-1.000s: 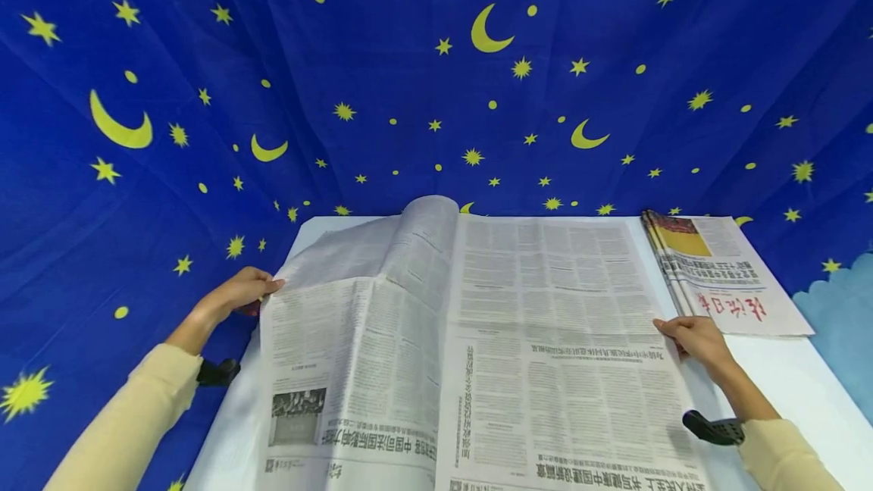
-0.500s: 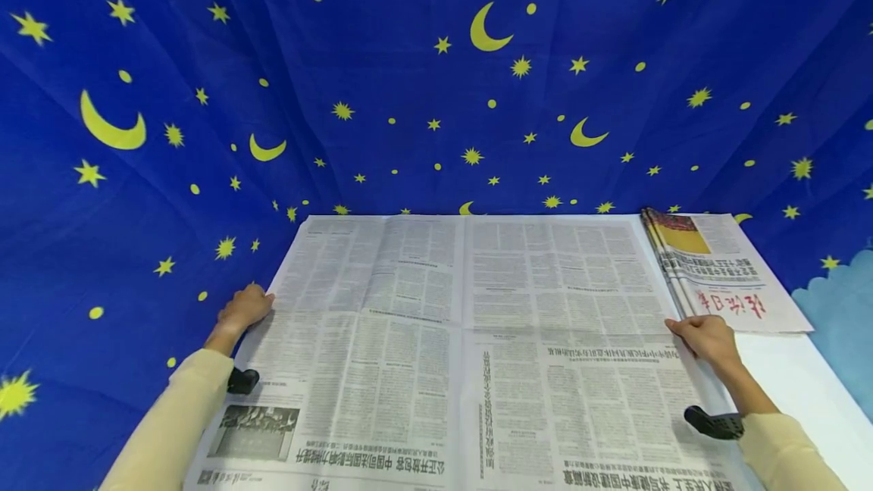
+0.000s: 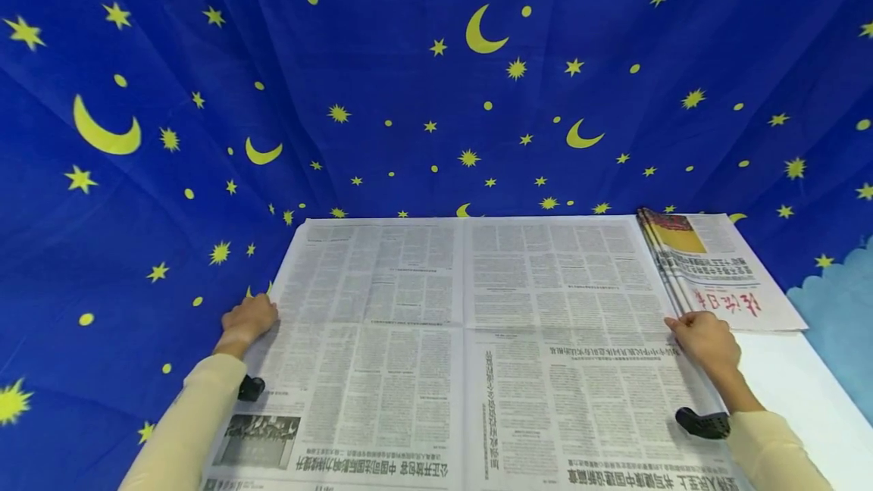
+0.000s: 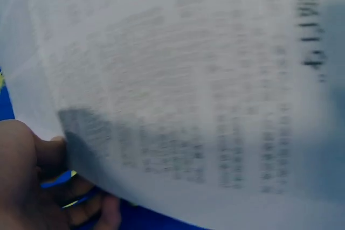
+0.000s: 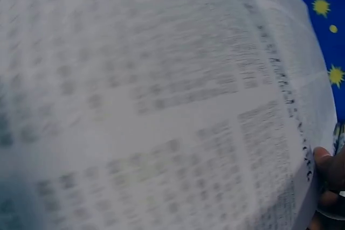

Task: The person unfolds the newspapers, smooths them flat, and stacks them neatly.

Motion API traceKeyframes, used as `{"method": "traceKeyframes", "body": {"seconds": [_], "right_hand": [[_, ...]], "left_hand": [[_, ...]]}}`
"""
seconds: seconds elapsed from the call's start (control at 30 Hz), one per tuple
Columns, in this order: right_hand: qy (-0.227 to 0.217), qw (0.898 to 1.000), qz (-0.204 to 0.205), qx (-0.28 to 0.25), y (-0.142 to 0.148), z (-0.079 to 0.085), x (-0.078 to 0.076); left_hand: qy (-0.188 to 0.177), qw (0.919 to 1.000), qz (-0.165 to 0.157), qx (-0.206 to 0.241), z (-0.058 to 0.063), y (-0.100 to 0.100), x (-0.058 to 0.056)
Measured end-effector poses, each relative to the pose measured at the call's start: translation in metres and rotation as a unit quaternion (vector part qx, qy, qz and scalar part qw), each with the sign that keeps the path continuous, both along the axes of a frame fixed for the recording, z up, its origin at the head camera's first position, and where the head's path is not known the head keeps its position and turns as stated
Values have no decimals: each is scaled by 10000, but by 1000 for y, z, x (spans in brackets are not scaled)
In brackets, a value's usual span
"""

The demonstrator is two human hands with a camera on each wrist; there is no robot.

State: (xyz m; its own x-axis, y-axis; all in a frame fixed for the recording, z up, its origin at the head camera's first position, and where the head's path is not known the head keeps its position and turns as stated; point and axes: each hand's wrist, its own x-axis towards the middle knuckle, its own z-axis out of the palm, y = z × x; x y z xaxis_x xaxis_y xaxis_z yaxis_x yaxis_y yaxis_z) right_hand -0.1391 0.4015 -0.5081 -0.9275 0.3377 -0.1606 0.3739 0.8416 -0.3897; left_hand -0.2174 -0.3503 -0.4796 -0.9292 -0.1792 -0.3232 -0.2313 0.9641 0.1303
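- Left hand point(image 3: 250, 318), left of frame centre: we see it pinch the spread newspaper point(image 3: 465, 354).
- Right hand point(image 3: 705, 339), lower right, pinches its opposite edge.
- Uneven pulling, we judge, could tear it.

The left arm point(image 3: 198, 415) and right arm point(image 3: 771, 449) reach forward, far apart, in pale sleeves. The left hand point(image 3: 250, 317) pinches, its thumb point(image 4: 51, 152) on top and its fingers point(image 4: 110, 211) bent below. The right hand point(image 3: 705, 341) pinches too, and its thumb point(image 4: 51, 152) points inward, toward the other hand.
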Motion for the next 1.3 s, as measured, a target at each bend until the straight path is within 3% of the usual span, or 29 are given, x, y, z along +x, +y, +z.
{"method": "traceKeyframes", "body": {"seconds": [0.2,0.37,0.6,0.97,1.3], "right_hand": [[211,9919,656,1067,-9,-8,-1],[475,9832,925,1503,-12,-15,-1],[561,9809,1055,1536,-11,-17,-6],[366,9833,836,1572,-13,-16,-11],[490,9755,921,1939,-13,-17,-9]], "left_hand": [[429,9982,-172,-393,-17,4,5],[725,9948,-180,-690,-25,9,5],[1026,9906,-96,-905,-29,16,8],[1341,9854,-68,-1042,-33,18,9],[1525,9798,-211,-1274,-34,20,12]]}}
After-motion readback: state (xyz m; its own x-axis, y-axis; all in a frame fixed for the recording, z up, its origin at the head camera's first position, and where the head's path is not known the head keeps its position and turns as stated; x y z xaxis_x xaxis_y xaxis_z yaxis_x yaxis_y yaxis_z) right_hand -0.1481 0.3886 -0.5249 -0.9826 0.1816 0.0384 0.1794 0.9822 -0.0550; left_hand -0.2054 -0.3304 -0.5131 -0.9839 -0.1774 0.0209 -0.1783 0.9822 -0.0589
